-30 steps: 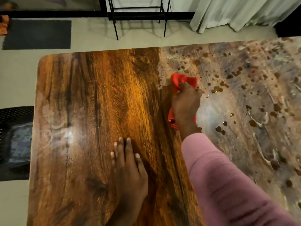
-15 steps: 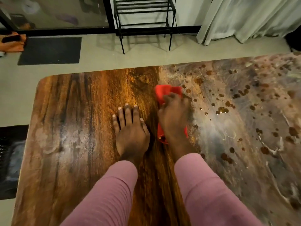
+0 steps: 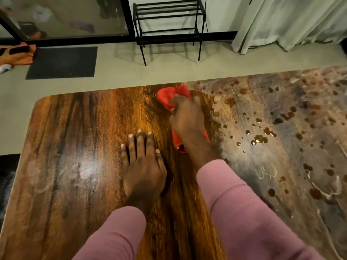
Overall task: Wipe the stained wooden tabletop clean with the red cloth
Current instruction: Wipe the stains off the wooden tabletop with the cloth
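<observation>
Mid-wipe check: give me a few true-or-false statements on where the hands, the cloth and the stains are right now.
1. The right hand grips the red cloth near the tabletop's far edge. True.
2. The left hand holds a second cloth. False: it rests flat on bare wood, fingers straight, holding nothing.
3. The brown droplets lie left of the cloth. False: they spatter the tabletop to the right of the cloth; the left part shows wood grain without droplets.
4. A black metal rack stands on the floor beyond the table. True.
</observation>
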